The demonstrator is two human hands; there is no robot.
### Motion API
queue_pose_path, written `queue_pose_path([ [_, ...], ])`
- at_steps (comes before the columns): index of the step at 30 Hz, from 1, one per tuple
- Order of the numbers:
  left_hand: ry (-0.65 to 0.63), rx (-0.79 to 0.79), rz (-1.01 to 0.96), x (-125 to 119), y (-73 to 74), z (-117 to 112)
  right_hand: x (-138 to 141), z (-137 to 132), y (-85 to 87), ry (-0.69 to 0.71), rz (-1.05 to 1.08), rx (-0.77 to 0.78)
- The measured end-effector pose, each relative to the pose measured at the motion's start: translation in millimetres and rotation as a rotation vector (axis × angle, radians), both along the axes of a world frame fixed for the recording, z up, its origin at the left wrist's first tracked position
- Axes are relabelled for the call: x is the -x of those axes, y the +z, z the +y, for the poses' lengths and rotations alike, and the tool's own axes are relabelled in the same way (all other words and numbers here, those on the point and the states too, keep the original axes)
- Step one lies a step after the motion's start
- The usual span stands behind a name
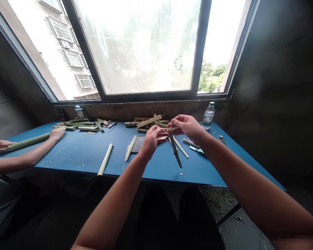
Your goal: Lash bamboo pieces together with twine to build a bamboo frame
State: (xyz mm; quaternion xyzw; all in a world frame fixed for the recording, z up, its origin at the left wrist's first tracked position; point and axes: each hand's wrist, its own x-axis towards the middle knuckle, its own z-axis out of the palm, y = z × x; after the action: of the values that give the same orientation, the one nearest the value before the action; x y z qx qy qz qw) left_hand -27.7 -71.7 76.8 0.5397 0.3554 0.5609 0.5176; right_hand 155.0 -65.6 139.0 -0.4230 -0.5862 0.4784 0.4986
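Above the blue table, my hands come together near the top end of a thin bamboo stick [175,150] that hangs slanting down between them. My left hand [151,139] is closed in a pinch left of the stick; what lies in its fingertips is too small to name. From the right, my right hand [187,127] pinches at the stick's top end, its lower fingers curled behind it. Under my hands is a dark flat board [138,144], partly hidden. A knife with a green handle [197,150] lies below my right wrist.
A split bamboo strip [105,159] overhangs the front edge of the table [78,152]. Bamboo pieces [148,121] are piled at the back, near a water bottle [208,116]. At left, another person's hands [57,133] hold a green bamboo tube [30,141].
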Motion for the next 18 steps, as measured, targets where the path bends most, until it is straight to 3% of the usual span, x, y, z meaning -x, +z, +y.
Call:
queue_pose_path([
  [5,-0.024,0.122,-0.194,-21.9,-13.9,-1.6,4.3,-3.9,-16.2,-0.047,0.101,0.053],
  [11,-0.011,0.266,-0.268,-31.2,-27.5,-0.4,-2.5,3.4,-36.7,-0.059,0.104,0.088],
  [15,-0.005,0.354,-0.279,-40.5,-37.6,6.6,-5.4,20.5,-56.6,-0.113,0.033,0.041],
  [18,-0.025,0.413,-0.290,-52.3,-50.6,16.7,-9.5,35.7,-80.1,-0.207,-0.058,-0.076],
])
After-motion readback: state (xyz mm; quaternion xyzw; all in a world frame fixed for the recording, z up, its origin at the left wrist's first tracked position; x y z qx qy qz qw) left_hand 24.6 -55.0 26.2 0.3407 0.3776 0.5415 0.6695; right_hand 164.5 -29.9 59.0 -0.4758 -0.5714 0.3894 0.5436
